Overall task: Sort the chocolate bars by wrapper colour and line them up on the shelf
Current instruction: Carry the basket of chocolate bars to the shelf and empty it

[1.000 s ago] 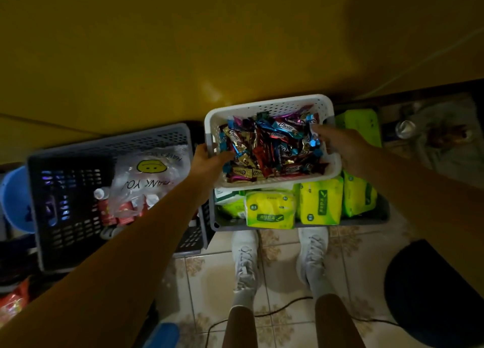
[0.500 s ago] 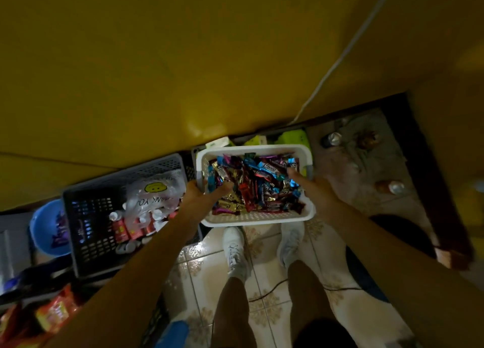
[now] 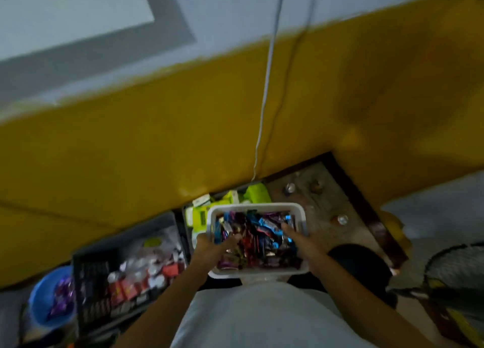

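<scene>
1. Change: you've lifted the white basket [image 3: 258, 206] off the crate of green packs [image 3: 258, 194] and pulled it in against your torso. A second ago it sat on that crate at arm's length.
2. Fingers: your left hand [image 3: 210, 246] grips the basket's left wall and your right hand [image 3: 305, 243] grips the right wall, thumbs hooked inside over the rim. The frame is blurred, so finer detail is unreadable.
3. Meaning: the pickup looks done and the carry is under way. No sorting has started and no shelf is in view.
4. Chocolate bars [image 3: 258, 239]: a loose heap fills the basket, colours fully mixed (blue, red, purple, gold foil). The glossy wrappers will likely slide, so keep the basket level.
</scene>
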